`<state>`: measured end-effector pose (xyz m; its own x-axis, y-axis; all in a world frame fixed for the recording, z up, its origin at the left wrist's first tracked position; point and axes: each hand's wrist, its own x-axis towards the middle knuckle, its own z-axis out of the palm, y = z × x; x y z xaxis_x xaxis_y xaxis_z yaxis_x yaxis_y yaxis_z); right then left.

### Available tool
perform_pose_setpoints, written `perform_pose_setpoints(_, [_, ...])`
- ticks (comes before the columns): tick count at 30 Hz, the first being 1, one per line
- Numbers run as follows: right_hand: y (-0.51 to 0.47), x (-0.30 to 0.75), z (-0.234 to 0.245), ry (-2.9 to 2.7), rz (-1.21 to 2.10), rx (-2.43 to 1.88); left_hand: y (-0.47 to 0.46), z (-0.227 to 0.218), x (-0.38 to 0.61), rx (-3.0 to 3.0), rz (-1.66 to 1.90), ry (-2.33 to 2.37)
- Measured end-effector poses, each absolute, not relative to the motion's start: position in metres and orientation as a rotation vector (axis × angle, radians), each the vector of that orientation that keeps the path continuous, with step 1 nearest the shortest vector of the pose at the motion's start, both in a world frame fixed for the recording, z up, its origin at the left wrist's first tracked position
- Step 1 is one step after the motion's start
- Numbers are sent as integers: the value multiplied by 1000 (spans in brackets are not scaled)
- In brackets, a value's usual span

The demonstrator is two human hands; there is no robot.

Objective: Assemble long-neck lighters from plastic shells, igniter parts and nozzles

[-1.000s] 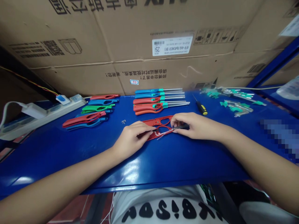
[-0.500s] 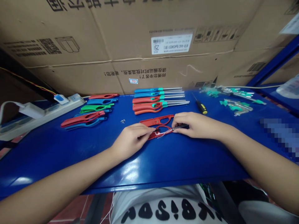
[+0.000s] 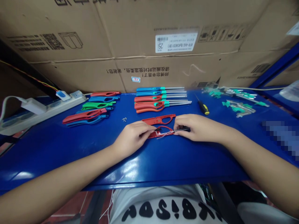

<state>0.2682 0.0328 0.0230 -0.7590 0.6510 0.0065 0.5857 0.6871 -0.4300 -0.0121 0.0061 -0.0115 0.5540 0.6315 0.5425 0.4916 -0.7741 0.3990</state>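
Two red lighter handle halves lie on the blue table in front of me: the far half [image 3: 151,120] and the near half [image 3: 170,132]. My left hand [image 3: 131,138] is closed in a pinch on a small black part [image 3: 158,129] at the near half, partly covering that half. White wires [image 3: 163,134] run along the near half towards its right end. There, my right hand [image 3: 198,127] grips a slim dark rod-like piece [image 3: 185,129], its fingertips at the tip of the half. The exact kind of both held pieces is hard to make out.
Behind lie several lighters with metal tubes [image 3: 151,99]. Coloured handle shells [image 3: 87,116] are at left, beside a power strip [image 3: 50,109]. Small screws [image 3: 124,119] lie left of centre. A screwdriver [image 3: 203,105] and teal-and-clear parts [image 3: 238,106] are at right, before a cardboard box [image 3: 135,31].
The view has shifted slightly, so the scene sits a little further right. Both hands keep their grips at the near red half, with barely any movement.
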Motion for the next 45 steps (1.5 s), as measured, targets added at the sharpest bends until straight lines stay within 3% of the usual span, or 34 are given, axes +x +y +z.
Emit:
perform_pose_setpoints(13, [32,268,22,-2740,616,-1029,7,-13,-14,2615,969,932])
perform_pose_setpoints(24, [31,271,28,-2768,606,-985,-5,8,-27,2787,483,850])
perform_pose_setpoints(45, [28,235,-2,-2495,503,-802,-2,-10,-22,2647,689,765])
